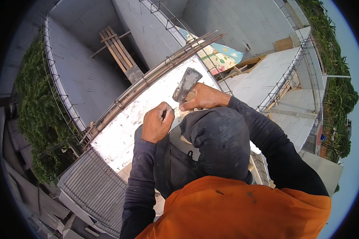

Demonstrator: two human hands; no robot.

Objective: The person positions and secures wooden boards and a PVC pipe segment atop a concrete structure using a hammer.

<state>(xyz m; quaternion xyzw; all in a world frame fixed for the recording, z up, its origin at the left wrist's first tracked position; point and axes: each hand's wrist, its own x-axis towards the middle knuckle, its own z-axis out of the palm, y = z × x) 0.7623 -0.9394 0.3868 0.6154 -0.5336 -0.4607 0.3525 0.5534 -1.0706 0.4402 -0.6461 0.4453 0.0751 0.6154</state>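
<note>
My right hand (206,97) is closed around a hammer-like tool (188,81) with a thick, dusty grey head; its exact kind is hard to make out. Part of a tan handle shows beside the fingers. To its left, my left hand (157,122) is closed in a fist, thumb against the curled fingers, and whatever it may hold is hidden. Both hands are above a bright white, marked surface (123,139), the tool's head lying over it. Dark cloth of my clothing (219,135) covers part of that surface below the hands.
Long thin poles (143,81) run along the far edge. Beyond them are deep spaces between grey block walls (139,36), with planks (117,47) lower down. Steel rebar frames (281,87) line wall tops. A patterned sheet (219,57) lies right; corrugated roofing (93,187) is lower left.
</note>
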